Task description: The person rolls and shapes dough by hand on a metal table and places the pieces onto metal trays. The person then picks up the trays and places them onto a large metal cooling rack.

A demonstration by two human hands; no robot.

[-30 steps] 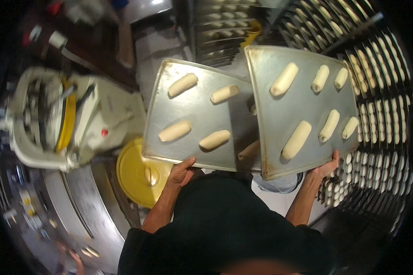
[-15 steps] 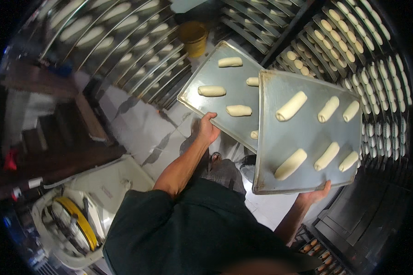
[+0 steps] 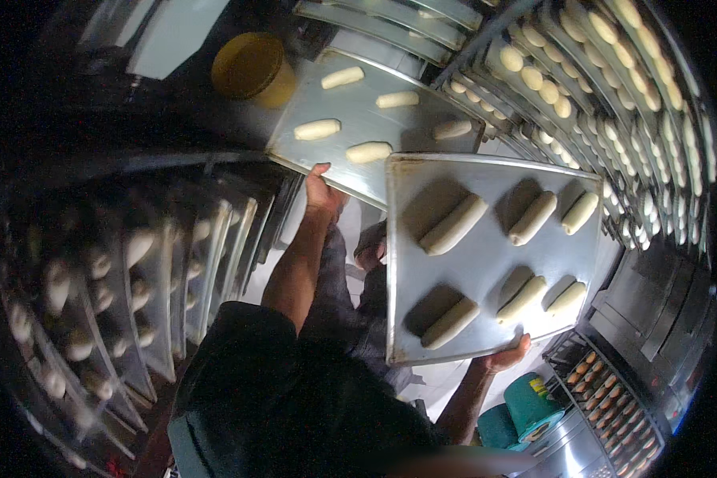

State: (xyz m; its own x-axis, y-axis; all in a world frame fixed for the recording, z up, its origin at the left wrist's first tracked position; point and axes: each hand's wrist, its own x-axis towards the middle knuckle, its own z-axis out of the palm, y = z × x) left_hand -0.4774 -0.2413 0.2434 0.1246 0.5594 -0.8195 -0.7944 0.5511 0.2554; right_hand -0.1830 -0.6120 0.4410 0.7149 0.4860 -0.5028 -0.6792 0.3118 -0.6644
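My left hand grips the near edge of a metal baking tray, thumb on top. Pale dough rolls lie spaced out on it. A second baking tray is held by my right hand at its near right edge, its fingers partly hidden underneath. This tray carries several longer dough rolls in two rows. It is closer to the camera than the left one and covers that tray's near right corner.
Racks of trays with dough pieces line the right side. Another loaded rack stands close on the left. A yellow bucket is beyond the left tray. At lower right are a teal container and a rack of browned rolls.
The view has turned and moved forward among the racks, both trays still in hand. The left rack is now beside my left arm, and the teal container has come into view.
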